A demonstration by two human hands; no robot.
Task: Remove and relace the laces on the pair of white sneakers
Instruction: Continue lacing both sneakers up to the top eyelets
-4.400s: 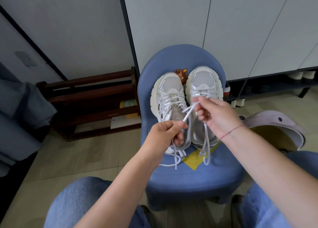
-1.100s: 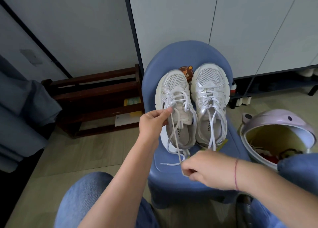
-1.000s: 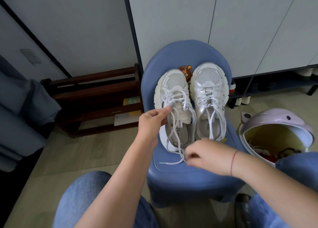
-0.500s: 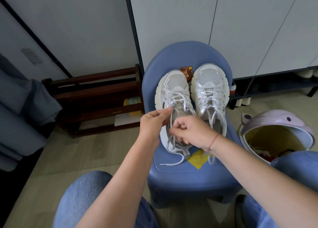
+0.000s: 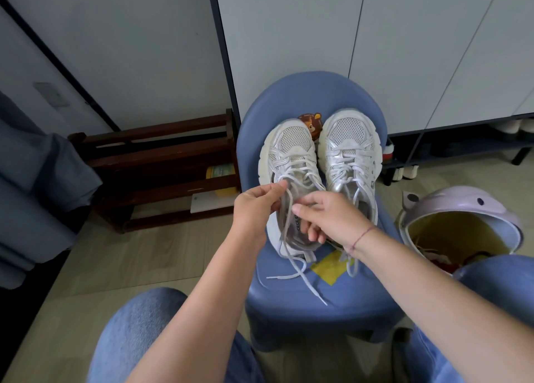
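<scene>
Two white sneakers stand side by side, toes away from me, on a small blue chair [image 5: 306, 299]. The left sneaker [image 5: 289, 148] has loose white laces [image 5: 294, 262] that trail over its heel onto the seat. My left hand [image 5: 258, 206] pinches a lace strand at the shoe's left eyelets. Over the same shoe's opening, my right hand [image 5: 326, 219] has its fingers curled down among the laces; whether they grip a strand is hidden. The right sneaker [image 5: 351, 151] is laced, its ends hanging down behind my right wrist.
A dark wooden rack [image 5: 161, 169] stands left of the chair. At the right, a lilac bin [image 5: 459, 223] sits with its lid open. White cabinet doors rise behind the chair, and my denim-clad knees fill the bottom of the view.
My right hand rose from the chair's front edge to the left sneaker's opening, beside my left hand. My left hand stayed at the eyelets, pinching the lace.
</scene>
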